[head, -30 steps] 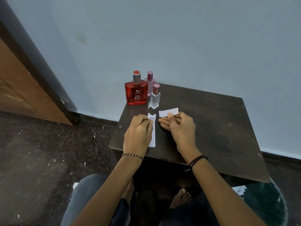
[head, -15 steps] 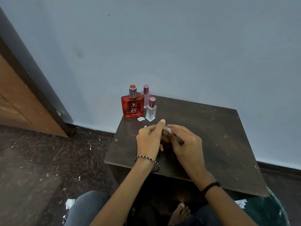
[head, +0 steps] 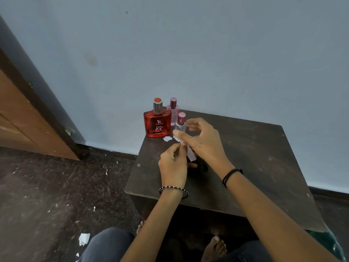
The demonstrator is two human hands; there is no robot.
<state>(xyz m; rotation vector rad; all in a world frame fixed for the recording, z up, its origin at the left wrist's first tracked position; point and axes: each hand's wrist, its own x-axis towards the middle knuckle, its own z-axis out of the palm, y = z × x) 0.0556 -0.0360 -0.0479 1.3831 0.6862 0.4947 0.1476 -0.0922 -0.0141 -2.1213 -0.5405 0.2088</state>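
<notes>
Dark table (head: 255, 157), red bottle (head: 157, 123) on its far-left corner. Right hand (head: 204, 142) is near-right of the red bottle: thumb and forefinger pinch the paper strip (head: 191, 155) at its far end, other fingers spread. Left hand (head: 173, 163), nearer than the red bottle, is curled and pinches the same strip. Strip is held off the table, near-right of the red bottle. Long axis diagonal: far end toward the red bottle, free end pointing near-right. White, narrow, plain.
</notes>
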